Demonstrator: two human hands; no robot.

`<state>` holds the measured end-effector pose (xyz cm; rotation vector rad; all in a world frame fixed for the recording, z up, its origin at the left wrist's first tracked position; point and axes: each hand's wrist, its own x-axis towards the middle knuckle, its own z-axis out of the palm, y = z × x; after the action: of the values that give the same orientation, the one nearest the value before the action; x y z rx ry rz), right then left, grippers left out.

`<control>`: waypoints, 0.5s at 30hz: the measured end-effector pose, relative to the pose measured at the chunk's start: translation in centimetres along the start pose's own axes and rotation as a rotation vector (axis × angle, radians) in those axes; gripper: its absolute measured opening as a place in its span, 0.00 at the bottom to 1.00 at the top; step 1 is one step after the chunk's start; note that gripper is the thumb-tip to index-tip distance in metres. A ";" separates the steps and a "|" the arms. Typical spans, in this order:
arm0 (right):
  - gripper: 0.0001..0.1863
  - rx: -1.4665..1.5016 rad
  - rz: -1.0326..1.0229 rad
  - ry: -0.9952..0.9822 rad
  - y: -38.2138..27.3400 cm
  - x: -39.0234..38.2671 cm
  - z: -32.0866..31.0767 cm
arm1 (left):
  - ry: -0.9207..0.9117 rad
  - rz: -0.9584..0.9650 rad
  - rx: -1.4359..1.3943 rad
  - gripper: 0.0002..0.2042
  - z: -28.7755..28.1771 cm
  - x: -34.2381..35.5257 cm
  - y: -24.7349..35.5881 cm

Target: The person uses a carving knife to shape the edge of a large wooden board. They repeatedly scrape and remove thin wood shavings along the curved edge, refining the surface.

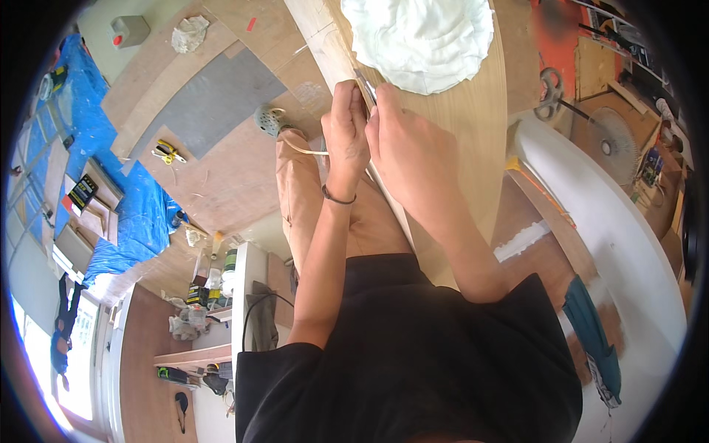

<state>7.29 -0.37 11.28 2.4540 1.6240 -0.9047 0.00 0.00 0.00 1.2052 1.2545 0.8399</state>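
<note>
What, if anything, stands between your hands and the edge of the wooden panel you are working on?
Nothing visible does: the left hand and right hand rest directly on the wooden panel edge; the white cloth lies farther along.

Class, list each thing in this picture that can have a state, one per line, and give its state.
Left hand: closed on the wooden panel's edge, wristband on.
Right hand: grip closed on a thin blade.
Blade: held at the panel's edge.
Wooden panel: curved, leaning past the person's legs.
White cloth: crumpled on the panel.
Thin strip: curling loose off the edge.
Fan: cannot tell whether it runs.
</note>
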 end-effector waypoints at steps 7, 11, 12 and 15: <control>0.10 -0.023 -0.003 -0.023 -0.2 0.5 -0.7 | -0.013 0.053 0.045 0.04 0.1 0.1 0.0; 0.10 -0.031 -0.010 -0.040 -0.4 0.9 -0.9 | -0.010 0.068 0.070 0.05 0.0 0.2 -0.4; 0.10 -0.027 -0.007 -0.046 -0.5 0.9 -1.1 | -0.008 0.055 0.059 0.05 0.0 0.1 -0.5; 0.09 -0.023 -0.006 -0.052 -0.8 0.8 -1.2 | -0.007 0.018 0.034 0.05 0.2 -0.4 -0.8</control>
<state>7.33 1.12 12.08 2.3903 1.6172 -0.9374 -0.02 -0.59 -0.69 1.2471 1.2584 0.8293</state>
